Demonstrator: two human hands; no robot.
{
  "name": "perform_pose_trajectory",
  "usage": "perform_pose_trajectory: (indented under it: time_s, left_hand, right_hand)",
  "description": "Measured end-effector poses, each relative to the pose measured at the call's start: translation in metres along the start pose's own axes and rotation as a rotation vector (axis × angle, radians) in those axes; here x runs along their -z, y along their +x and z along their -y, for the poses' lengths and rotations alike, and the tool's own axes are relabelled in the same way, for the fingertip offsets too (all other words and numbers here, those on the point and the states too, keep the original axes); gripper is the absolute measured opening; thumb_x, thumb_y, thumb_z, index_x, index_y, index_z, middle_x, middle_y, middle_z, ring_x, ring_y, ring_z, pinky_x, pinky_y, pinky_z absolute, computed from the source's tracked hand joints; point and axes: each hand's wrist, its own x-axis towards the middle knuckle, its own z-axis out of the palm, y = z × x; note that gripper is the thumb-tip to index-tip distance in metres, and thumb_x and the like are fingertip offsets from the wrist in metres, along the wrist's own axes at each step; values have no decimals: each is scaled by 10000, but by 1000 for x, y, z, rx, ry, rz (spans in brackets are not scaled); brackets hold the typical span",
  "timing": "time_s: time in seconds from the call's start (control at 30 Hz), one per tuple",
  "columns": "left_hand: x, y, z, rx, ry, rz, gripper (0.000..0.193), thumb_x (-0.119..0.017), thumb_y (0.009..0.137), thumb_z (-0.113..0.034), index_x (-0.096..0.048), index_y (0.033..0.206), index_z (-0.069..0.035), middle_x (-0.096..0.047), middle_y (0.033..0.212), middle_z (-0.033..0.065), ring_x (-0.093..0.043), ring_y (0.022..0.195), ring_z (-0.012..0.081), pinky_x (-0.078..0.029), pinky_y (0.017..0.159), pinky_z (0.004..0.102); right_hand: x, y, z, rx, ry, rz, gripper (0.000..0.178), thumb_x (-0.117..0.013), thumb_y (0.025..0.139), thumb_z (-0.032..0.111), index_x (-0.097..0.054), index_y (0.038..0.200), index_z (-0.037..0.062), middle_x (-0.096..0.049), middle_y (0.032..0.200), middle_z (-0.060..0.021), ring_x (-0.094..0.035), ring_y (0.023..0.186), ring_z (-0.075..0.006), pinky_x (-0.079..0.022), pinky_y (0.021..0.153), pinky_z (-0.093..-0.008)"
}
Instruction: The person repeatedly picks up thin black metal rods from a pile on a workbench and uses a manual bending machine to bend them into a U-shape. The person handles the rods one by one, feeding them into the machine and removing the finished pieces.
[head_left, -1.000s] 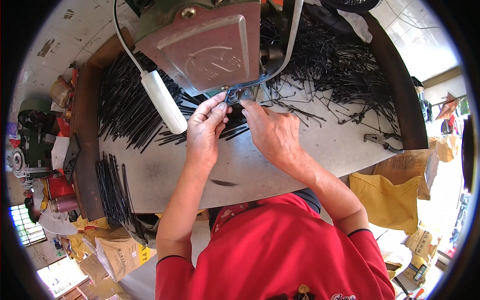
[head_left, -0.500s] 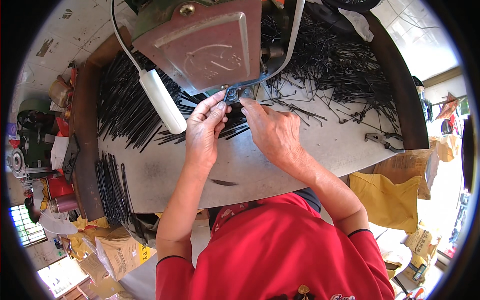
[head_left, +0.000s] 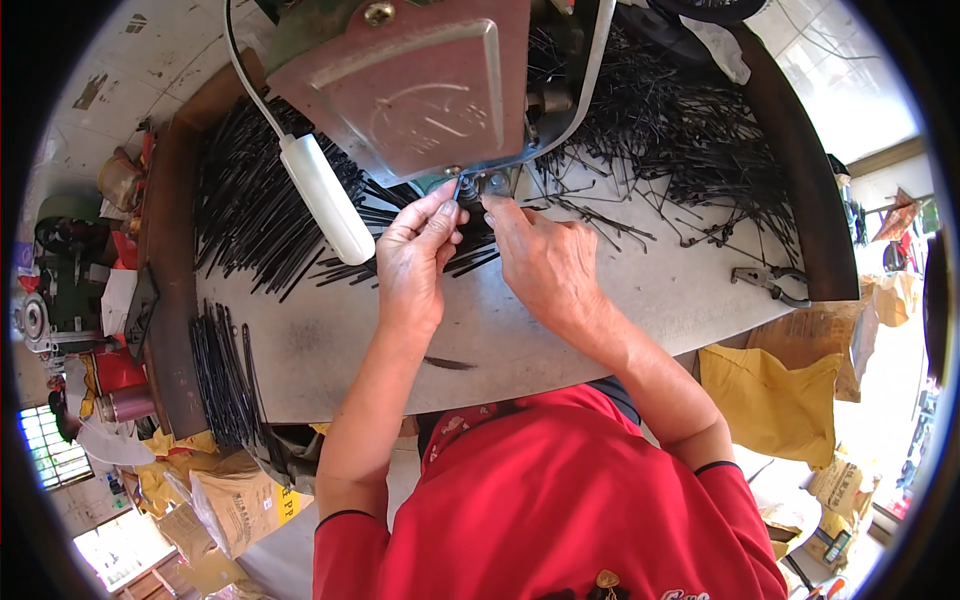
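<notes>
My left hand (head_left: 415,250) is closed in a pinch, thumb against forefinger, on a thin dark rod (head_left: 457,190) just below a machine's head. My right hand (head_left: 548,250) is beside it, its fingers curled and the forefinger tip close to small metal parts (head_left: 495,184) under the machine; what it holds, if anything, is hidden. Above both hands hangs the machine's brownish-red cover (head_left: 420,100). Behind the left hand lies a large heap of straight black rods (head_left: 260,200). Black rods with bent or knobbed ends (head_left: 690,140) are piled at the far right.
A white lamp bar (head_left: 327,200) hangs left of my left hand. Pliers (head_left: 768,283) lie at the right of the metal tabletop (head_left: 600,310). A smaller bundle of black rods (head_left: 222,375) is at the left edge. Raised brown side walls (head_left: 800,180) border the table.
My left hand has shifted slightly right, still pinching the thin rod. My right hand stays near the machine with only a slight finger movement. The whole view has shifted a little.
</notes>
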Motion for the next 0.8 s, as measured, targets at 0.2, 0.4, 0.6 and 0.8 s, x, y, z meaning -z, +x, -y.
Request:
perform_pose_trajectory:
  time_s: [0.2,0.4,0.6,0.8]
  left_hand:
    - [5,3,-15,-505,885,-5,197,-602,879,-38,-689,1056,-31,-626,817,23,-555,708,67,-453,599,203]
    - [13,11,-15,-426,758,47,227,-591,887,-102,-682,1077,-17,-626,856,14,-552,729,62,-453,606,206]
    - [10,4,-14,-145,321,133,208,-623,887,-111,-589,1055,6,-647,839,46,-590,739,95,-478,706,239]
    - [4,-6,-22,268,32,288,184,-644,872,-109,-532,1003,-43,-677,865,73,-650,758,128,-542,688,238]
  right_hand:
    - [22,21,8,-47,-31,213,125,-532,825,84,-567,943,68,-618,621,-141,-624,565,-347,-482,517,-454]
    - [4,11,-8,-35,161,77,140,-571,895,205,-607,999,119,-615,617,-146,-625,581,-339,-488,544,-447]
    - [15,15,-10,31,236,71,138,-587,873,142,-621,1000,103,-612,625,-132,-603,554,-336,-467,521,-420]
    - [23,2,-9,136,206,23,178,-578,858,95,-610,1032,80,-630,676,-114,-607,540,-300,-473,491,-374]
